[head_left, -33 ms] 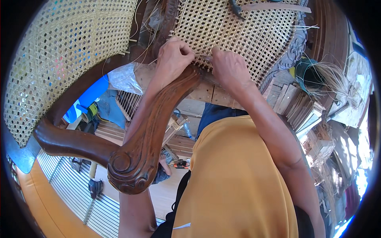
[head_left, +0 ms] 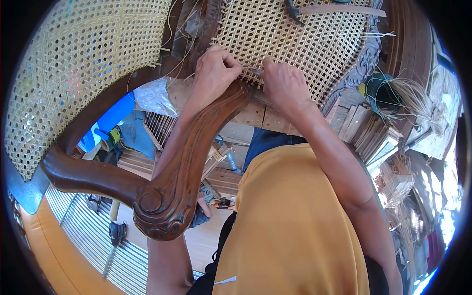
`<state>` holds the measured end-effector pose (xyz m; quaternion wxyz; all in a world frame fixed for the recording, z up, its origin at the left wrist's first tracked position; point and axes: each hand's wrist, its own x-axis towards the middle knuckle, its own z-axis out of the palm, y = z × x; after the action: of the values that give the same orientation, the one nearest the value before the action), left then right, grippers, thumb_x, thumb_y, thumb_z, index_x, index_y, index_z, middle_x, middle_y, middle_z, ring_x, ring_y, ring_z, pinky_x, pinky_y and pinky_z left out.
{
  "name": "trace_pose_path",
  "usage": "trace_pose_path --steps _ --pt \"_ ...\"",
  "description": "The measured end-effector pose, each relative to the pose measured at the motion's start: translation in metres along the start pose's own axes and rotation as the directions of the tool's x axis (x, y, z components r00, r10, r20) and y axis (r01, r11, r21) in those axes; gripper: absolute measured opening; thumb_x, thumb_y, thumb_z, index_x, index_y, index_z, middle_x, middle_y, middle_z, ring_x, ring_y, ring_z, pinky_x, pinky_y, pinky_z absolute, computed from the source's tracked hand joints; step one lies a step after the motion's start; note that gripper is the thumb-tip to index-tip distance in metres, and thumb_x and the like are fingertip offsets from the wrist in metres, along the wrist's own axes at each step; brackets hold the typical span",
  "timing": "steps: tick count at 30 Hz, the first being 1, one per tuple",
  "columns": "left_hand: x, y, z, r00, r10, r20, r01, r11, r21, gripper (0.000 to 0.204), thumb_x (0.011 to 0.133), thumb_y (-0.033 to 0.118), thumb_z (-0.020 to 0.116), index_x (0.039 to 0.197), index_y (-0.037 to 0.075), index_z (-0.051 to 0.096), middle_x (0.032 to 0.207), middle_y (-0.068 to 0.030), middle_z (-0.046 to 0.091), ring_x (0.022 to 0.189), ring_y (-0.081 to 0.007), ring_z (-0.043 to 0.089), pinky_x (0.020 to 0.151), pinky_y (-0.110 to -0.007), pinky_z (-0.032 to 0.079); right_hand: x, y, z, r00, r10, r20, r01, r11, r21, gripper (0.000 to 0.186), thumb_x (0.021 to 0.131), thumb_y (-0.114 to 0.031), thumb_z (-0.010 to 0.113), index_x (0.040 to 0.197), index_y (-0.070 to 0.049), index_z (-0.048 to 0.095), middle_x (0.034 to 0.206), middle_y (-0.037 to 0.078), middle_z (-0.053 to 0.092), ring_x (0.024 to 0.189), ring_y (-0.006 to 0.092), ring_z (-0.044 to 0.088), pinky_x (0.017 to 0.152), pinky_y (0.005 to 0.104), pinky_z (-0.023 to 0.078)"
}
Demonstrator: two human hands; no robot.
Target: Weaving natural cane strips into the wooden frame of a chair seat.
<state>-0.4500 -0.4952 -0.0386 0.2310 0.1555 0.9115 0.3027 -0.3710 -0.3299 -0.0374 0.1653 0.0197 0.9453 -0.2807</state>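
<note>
My left hand [head_left: 215,76] is curled at the lower edge of a woven cane panel [head_left: 305,44] in a carved frame [head_left: 363,64], thumb and index finger bent together. Beside it, my right hand [head_left: 286,88] has its fingers curled against the weave. A thin strip [head_left: 253,71] runs between the hands along the edge; what each hand grips is too small and hidden to make out. A carved brown wooden armrest [head_left: 164,199] curves up beneath my left hand. A hammer [head_left: 294,14] and a pale flat strip [head_left: 339,9] lie on the upper part of the panel.
A second cane panel [head_left: 83,54] fills the upper left. Plastic sheeting [head_left: 155,96] and blue items [head_left: 113,118] sit below it. At right are a dark round container [head_left: 381,93], loose cane strands [head_left: 413,98] and wood slats [head_left: 359,130]. An orange padded surface [head_left: 44,236] is lower left.
</note>
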Motion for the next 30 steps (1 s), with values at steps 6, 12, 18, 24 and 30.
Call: trace_pose_path --steps 6,12,18,24,30 --pt "-0.001 0.010 -0.003 0.994 -0.091 -0.067 0.093 0.995 0.025 0.013 0.068 0.011 0.069 0.067 -0.001 0.064 0.084 -0.0151 0.061 0.084 -0.0306 0.061 0.077 -0.037 0.048 0.012 -0.005 0.006 0.998 -0.050 -0.043 0.052 0.998 0.047 0.008 0.079 -0.004 0.054 0.082 0.003 0.052 0.068 0.022 0.061 0.071 0.0400 0.063 0.066 0.0482 0.050" --pt "0.002 -0.019 0.011 0.999 0.026 -0.039 -0.027 0.999 -0.025 0.018 0.070 0.018 0.075 0.074 0.001 0.069 0.088 -0.0170 0.060 0.086 -0.0329 0.061 0.079 -0.039 0.047 0.017 0.006 0.012 0.998 0.052 0.018 -0.054 0.986 0.160 0.018 0.085 -0.015 0.059 0.085 0.002 0.056 0.076 0.024 0.063 0.076 0.0404 0.064 0.070 0.0483 0.049" --pt "0.006 0.004 0.005 0.987 -0.054 0.153 0.038 0.993 0.109 0.020 0.072 0.019 0.075 0.077 0.000 0.069 0.093 -0.0177 0.058 0.090 -0.0332 0.059 0.081 -0.039 0.047 0.020 0.007 0.006 0.995 0.086 0.057 -0.091 0.992 0.092 0.029 0.088 -0.030 0.060 0.091 -0.001 0.065 0.079 0.021 0.065 0.079 0.0386 0.064 0.074 0.0471 0.050" --pt "0.017 0.004 0.005 0.927 0.240 0.288 -0.308 0.926 0.218 0.026 0.077 0.022 0.071 0.095 0.003 0.067 0.093 -0.0152 0.061 0.086 -0.0313 0.061 0.079 -0.037 0.048 0.002 0.044 -0.042 0.992 0.122 -0.023 -0.123 0.992 -0.039 0.031 0.088 -0.035 0.062 0.086 -0.005 0.062 0.069 0.017 0.064 0.068 0.0345 0.064 0.065 0.0440 0.051" --pt "0.018 0.017 0.012 0.948 0.166 0.270 -0.121 0.977 -0.174 0.022 0.081 0.024 0.070 0.092 0.005 0.068 0.090 -0.0107 0.068 0.079 -0.0237 0.064 0.075 -0.035 0.049 0.000 0.037 -0.023 0.990 0.140 -0.032 -0.138 0.989 0.056 0.026 0.089 -0.031 0.061 0.086 -0.005 0.060 0.067 0.015 0.063 0.064 0.0352 0.062 0.063 0.0451 0.048"
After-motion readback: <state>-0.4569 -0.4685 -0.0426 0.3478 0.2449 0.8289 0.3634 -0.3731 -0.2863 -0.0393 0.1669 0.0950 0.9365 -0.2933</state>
